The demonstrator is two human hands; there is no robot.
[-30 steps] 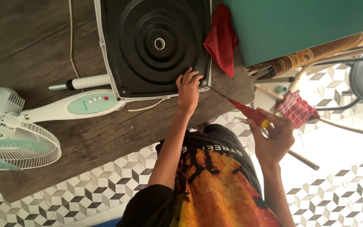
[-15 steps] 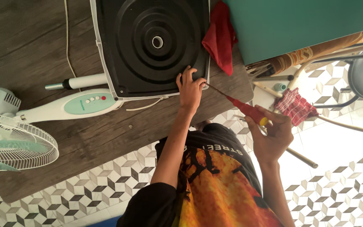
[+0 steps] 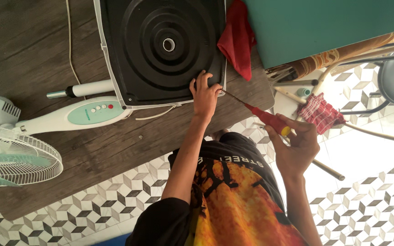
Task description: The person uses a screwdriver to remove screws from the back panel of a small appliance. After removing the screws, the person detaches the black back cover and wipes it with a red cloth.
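Head view: the left hand (image 3: 204, 96) has kept its place over the last second, fingers spread flat on the black fan base (image 3: 163, 48) near the desk (image 3: 33, 50) edge, while the right hand (image 3: 296, 145) stays closed around the red screwdriver (image 3: 263, 117), tip at the base's rim beside those fingers. Judging by that, the fastening there is unfinished; a pale green oval control label (image 3: 92, 112) sits on the white fan column.
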